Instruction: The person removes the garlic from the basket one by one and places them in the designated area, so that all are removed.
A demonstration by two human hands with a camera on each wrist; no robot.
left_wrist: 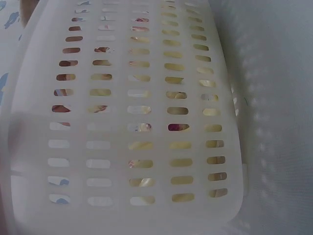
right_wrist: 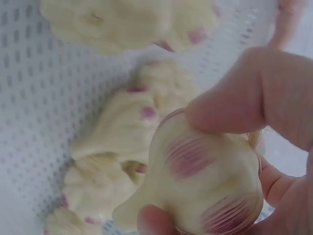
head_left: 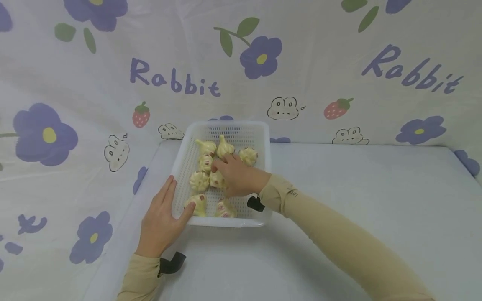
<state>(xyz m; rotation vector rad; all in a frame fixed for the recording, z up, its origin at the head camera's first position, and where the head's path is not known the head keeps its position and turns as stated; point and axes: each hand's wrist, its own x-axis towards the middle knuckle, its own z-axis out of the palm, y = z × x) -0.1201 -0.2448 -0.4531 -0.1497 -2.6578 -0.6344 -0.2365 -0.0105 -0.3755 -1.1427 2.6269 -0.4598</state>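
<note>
A white perforated plastic basket stands on the table and holds several pale garlic bulbs with purple streaks. My right hand reaches into it from the right. In the right wrist view its thumb and fingers pinch one garlic bulb, whose stem points to the lower left. My left hand rests at the basket's near left corner, thumb over the rim and straight fingers along the left side. The left wrist view shows mostly the basket wall, with bulbs visible through its slots.
The basket sits towards the back of a pale covered table. Behind and to the left hangs a white cloth printed with flowers, strawberries and rabbits. Other garlic bulbs lie close beside the held one. Black straps hang at the wrists.
</note>
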